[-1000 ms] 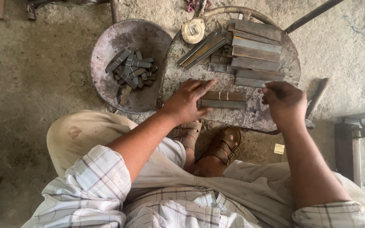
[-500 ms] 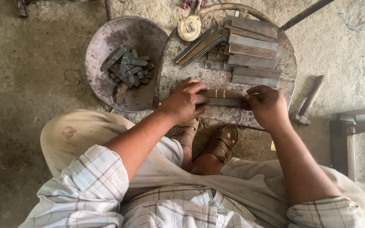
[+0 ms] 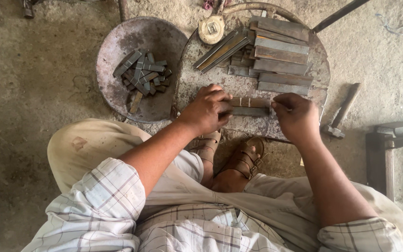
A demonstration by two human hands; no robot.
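Both hands (image 3: 253, 109) curled — gripping flat metal bars (image 3: 250, 107) at ends.

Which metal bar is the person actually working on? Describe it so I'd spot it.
Find the round metal plate in front of the seated person. At its near edge a flat bar lies crosswise between the left hand and right hand. Unlike the stacked bars behind, it carries pale cross marks.

Grey-brown rusted metal bars (image 3: 278, 51) at the upper right; a dull reddish-grey pan (image 3: 117, 88) at the upper left. Tan sandals (image 3: 246, 156) at centre, a white shirt (image 3: 108, 205) (thin dark checks) below, beige trousers (image 3: 85, 144).
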